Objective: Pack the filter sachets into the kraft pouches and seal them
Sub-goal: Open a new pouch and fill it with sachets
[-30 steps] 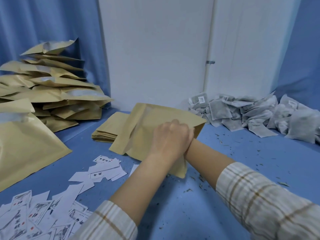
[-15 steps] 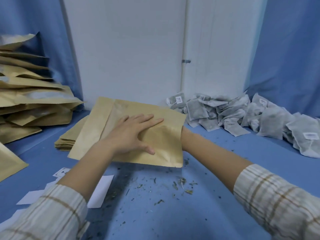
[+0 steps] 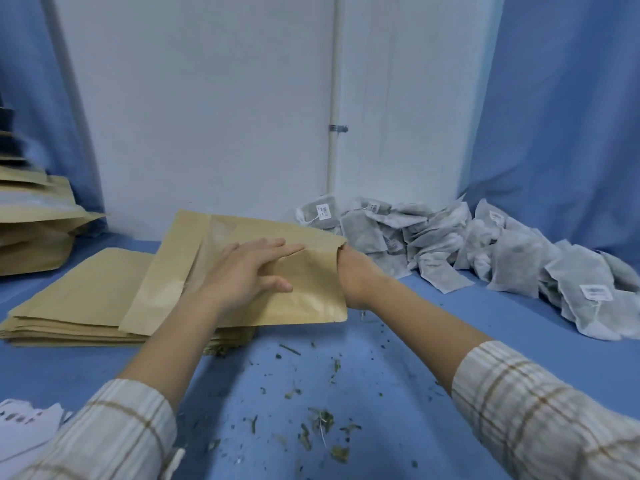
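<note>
A flat kraft pouch [image 3: 304, 299] lies tilted over a stack of empty kraft pouches [image 3: 76, 299] at centre left. My left hand [image 3: 249, 271] rests flat on top of the pouch with its fingers straight. My right hand [image 3: 353, 275] reaches into the pouch's open right end; its fingers are hidden inside, only the wrist shows. A heap of grey filter sachets [image 3: 450, 251] with small white labels lies along the back right, against the wall and the blue curtain.
The blue table [image 3: 398, 358] is strewn with dried herb crumbs [image 3: 322, 424] in front of me. Filled kraft pouches [image 3: 31, 230] are piled at far left. White paper slips [image 3: 24, 427] lie at the lower left edge.
My left hand went from bunched at the pouch mouth to lying flat on top. My right hand has slid inside the pouch. My view has swung to the right.
</note>
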Demonstrator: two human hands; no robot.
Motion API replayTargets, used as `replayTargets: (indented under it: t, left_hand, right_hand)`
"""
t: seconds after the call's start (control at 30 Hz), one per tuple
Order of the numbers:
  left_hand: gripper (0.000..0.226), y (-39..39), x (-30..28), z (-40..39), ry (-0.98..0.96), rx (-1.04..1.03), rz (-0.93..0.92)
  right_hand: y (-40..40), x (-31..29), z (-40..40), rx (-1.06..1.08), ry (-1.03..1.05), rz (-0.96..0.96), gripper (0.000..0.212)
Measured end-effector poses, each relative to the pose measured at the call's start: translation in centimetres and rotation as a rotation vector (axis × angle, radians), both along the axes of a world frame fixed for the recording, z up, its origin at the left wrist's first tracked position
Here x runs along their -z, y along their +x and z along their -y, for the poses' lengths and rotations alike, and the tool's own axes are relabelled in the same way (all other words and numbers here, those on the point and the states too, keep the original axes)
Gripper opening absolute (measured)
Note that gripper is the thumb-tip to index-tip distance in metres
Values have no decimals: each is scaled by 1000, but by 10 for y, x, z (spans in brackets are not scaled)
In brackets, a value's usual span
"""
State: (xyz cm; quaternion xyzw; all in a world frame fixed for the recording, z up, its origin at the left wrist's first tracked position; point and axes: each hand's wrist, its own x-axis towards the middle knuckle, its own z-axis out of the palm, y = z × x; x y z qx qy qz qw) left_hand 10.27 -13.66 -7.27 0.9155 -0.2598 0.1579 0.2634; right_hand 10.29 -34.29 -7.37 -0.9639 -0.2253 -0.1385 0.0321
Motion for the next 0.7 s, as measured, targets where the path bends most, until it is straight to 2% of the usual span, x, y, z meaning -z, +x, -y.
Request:
replayTargets:
  t: [0.07,0.1,0.17,0.27,0.37,0.47,0.6,0.7]
  left_hand:
    - [75,17,5,0,50,-82,-13]
    - [76,24,8,0,61,-123,-18]
    - [74,35,14,1,83,-175,-25]
    - [73,49,23,3,120,-195,-26]
    - [71,59,29,7,147,-216,4]
    - [67,68,33,14,122,-241,74]
    - [65,76,36,23,114,-240,84]
    - [65,77,38,24,115,-212,83]
  right_hand:
    - [10,15,9,-21,288,138,17]
    - [16,25,14,36,434,183,14]
    - [32,45,28,245,601,121,21]
    - [50,79,44,452,520,-57,30]
    - [63,95,53,491,546,-49,40]
    - [82,92,57,449,685,-69,48]
    - [109,82,55,429,920,-229,55]
    - [121,75,57,432,983,-282,56]
